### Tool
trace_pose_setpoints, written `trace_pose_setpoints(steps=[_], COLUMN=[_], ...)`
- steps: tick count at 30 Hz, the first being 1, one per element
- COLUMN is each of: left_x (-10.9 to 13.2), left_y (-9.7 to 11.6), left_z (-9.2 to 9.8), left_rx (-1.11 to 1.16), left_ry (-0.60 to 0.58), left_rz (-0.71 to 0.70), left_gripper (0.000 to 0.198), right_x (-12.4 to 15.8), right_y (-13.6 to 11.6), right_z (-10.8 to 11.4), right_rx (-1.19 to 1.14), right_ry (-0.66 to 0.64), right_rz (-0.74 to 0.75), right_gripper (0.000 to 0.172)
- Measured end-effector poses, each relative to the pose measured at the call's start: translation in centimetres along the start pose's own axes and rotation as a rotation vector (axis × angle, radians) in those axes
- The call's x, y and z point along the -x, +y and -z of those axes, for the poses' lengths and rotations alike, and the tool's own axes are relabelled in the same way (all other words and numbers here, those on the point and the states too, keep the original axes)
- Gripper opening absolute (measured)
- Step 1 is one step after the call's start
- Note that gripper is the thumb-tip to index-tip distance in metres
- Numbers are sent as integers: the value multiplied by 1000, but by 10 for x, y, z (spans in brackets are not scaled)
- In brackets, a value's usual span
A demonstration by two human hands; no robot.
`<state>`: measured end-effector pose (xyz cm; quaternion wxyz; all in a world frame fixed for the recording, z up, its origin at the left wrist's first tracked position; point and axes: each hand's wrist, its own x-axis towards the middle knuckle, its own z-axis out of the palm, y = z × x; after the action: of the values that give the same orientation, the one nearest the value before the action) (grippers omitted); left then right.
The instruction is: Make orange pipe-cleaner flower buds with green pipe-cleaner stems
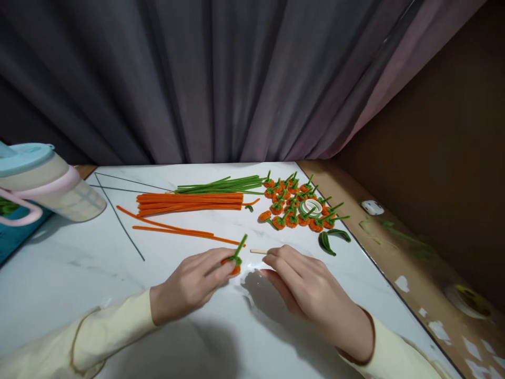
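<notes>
My left hand (193, 281) pinches a small orange chenille persimmon-like piece (235, 270) with a green leafy top and an upright green stem (241, 245). Opposite it, the bent fingers of my right hand (307, 289) are closed at a thin pale wooden stick (258, 251), whose tip points left; the rest is hidden behind the fingers. The right thumb sits lower, a little apart from the fingertips. Beyond this hand lies a cluster of similar orange pieces (292, 221) with green stems. Two loose orange chenille stems (173, 230) rest beyond my left hand.
A bundle of orange chenille stems (189, 203) and green ones (224, 185) lie at the back. Tape rolls (311, 207) sit on the cluster, near dark green leaves (326, 243). Thin dark wires (120, 217) lie left, by a tumbler (59, 184). Paper scraps (438, 330) are at right.
</notes>
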<state>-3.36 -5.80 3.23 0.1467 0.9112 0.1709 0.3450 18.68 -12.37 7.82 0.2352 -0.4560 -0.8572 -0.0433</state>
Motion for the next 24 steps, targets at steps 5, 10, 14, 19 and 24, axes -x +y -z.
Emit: trace_pose_setpoints(steps=[5, 10, 14, 19, 24], left_x=[32, 37, 29, 21, 23], left_y=[-5, 0, -4, -8, -10], left_z=[-8, 5, 7, -1, -6], left_rx=[102, 325, 391, 348, 371], left_ry=[-244, -334, -297, -261, -218], left_rz=[208, 548, 579, 451, 369], left_gripper=[31, 35, 41, 24, 19], right_x=[24, 28, 15, 4, 10], right_y=[14, 6, -7, -16, -14], right_z=[-38, -52, -51, -62, -73], right_rx=[133, -101, -462, -601, -353], right_ry=[-8, -45, -134, -153, -67], right_rz=[94, 6, -247, -311, -16], right_gripper=[27, 25, 20, 12, 23])
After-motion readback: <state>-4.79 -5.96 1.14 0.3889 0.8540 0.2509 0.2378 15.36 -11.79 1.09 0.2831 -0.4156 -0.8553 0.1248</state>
